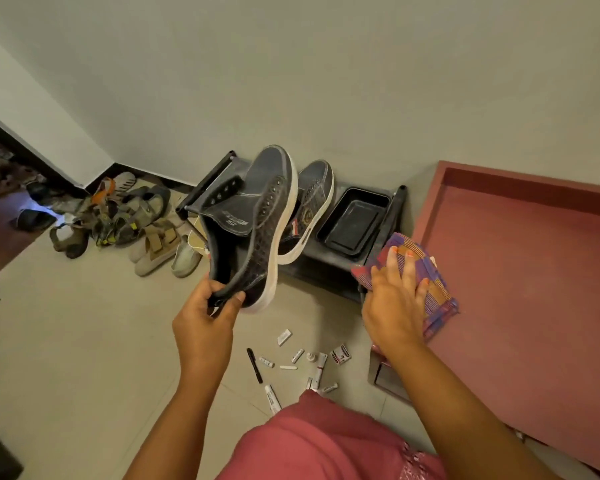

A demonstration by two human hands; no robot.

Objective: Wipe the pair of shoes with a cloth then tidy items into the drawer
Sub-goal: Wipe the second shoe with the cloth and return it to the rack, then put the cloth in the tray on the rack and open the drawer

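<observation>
My left hand [205,323] grips the heel of a dark grey sneaker [253,220] with a white sole and holds it up in the air, toe pointing away. The second sneaker [310,206] of the pair stands on a low black rack [326,268] behind it. My right hand [395,299] lies with straight fingers on a folded checked cloth [433,282] in purple, red and orange. The cloth sits at the left edge of a reddish-brown cabinet top [534,271].
A black tray [352,220] rests on the rack beside the second sneaker. Several small tubes, markers and packets [291,365] lie scattered on the tiled floor. A pile of sandals and shoes [125,216] fills the left corner. A partly open drawer [388,375] shows under the cabinet.
</observation>
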